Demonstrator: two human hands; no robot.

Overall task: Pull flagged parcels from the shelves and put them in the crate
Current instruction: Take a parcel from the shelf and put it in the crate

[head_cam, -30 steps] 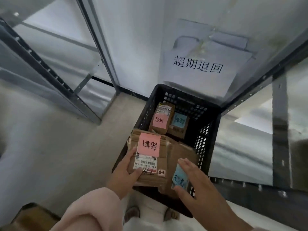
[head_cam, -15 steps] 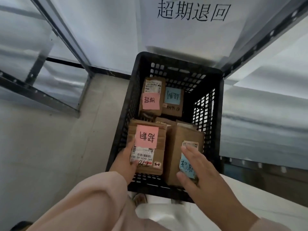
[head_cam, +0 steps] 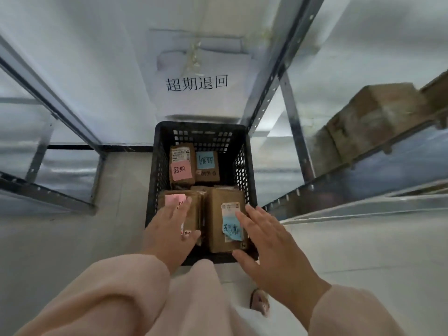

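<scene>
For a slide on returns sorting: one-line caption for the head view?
Left hand and right hand spread over note-flagged parcels in a black crate, under a handwritten sign.

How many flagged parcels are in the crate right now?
4: far-left parcel, pink-flagged; far-right parcel, blue-flagged; near-left parcel, pink-flagged, under the left hand; near-right parcel, blue-flagged. Others may lie hidden beneath.

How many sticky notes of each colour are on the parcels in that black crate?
Pink: 2, the far pink note and the near pink note, partly under the left hand.
Blue: 2, the far blue note and the near blue note.
Total: 4.
</scene>
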